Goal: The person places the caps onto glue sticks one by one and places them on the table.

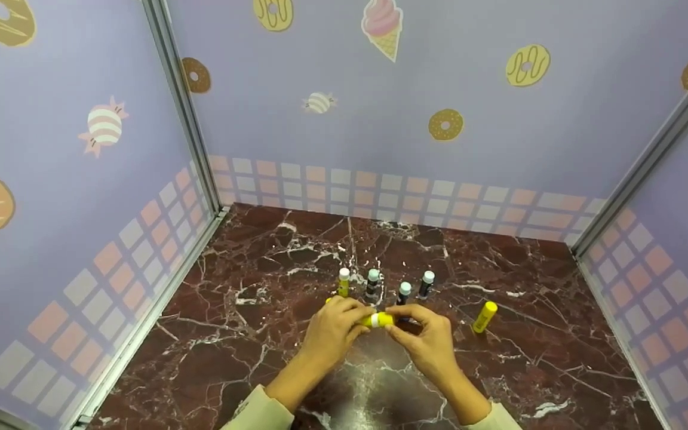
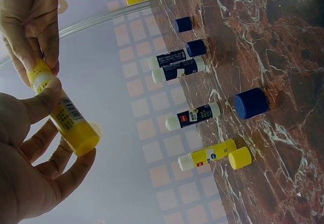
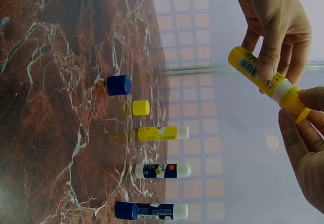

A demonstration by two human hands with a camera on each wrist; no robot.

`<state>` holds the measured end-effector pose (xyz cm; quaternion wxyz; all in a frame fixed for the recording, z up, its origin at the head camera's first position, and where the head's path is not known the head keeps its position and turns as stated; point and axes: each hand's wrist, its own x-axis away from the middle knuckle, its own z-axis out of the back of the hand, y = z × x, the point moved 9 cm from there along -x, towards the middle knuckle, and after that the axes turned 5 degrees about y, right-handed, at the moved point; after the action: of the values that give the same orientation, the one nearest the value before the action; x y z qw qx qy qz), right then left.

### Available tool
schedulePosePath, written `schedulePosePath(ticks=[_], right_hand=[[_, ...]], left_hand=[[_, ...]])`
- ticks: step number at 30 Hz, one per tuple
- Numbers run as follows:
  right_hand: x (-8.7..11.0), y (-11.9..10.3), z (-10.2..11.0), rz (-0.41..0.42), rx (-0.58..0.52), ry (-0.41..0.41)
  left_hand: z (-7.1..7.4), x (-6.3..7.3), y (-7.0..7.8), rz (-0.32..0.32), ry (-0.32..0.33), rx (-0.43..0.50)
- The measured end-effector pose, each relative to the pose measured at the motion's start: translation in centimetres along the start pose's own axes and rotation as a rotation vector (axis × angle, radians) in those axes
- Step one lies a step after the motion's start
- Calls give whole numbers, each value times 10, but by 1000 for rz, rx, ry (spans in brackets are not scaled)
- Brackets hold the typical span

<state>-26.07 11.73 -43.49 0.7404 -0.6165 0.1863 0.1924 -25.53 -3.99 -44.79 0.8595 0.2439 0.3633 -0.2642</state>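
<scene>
In front of me my left hand (image 1: 333, 330) grips the barrel of a yellow glue stick (image 2: 71, 118). My right hand (image 1: 432, 339) pinches its yellow cap (image 3: 293, 104) between thumb and fingers. A white neck shows between cap and barrel, so the cap is partly off. Beyond the hands stand an uncapped yellow glue stick (image 1: 344, 283) and several uncapped dark blue ones, such as this blue glue stick (image 2: 193, 116); their white tops show. A loose yellow cap (image 2: 240, 158) and blue caps (image 2: 251, 103) sit on the table.
Another yellow glue stick (image 1: 485, 317), with its cap on, stands to the right of my right hand. The table (image 1: 248, 358) is dark red marbled stone. Lilac panels (image 1: 344, 137) with sweets printed on them close off the back and both sides.
</scene>
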Motion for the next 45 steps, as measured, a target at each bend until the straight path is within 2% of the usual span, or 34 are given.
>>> schedulePosePath(ticks=[10, 20, 36, 42, 45], right_hand=[[2, -10, -2, 93, 58, 12], [2, -10, -1, 93, 43, 18], [4, -14, -2, 140, 82, 43], [5, -11, -2, 117, 47, 41], [5, -12, -2, 133, 40, 43]], left_hand=[[1, -1, 4, -11, 37, -26], [3, -3, 8, -17, 70, -22], [1, -3, 10, -24, 72, -33], [2, -3, 11, -23, 85, -41], [2, -3, 11, -22, 98, -45]])
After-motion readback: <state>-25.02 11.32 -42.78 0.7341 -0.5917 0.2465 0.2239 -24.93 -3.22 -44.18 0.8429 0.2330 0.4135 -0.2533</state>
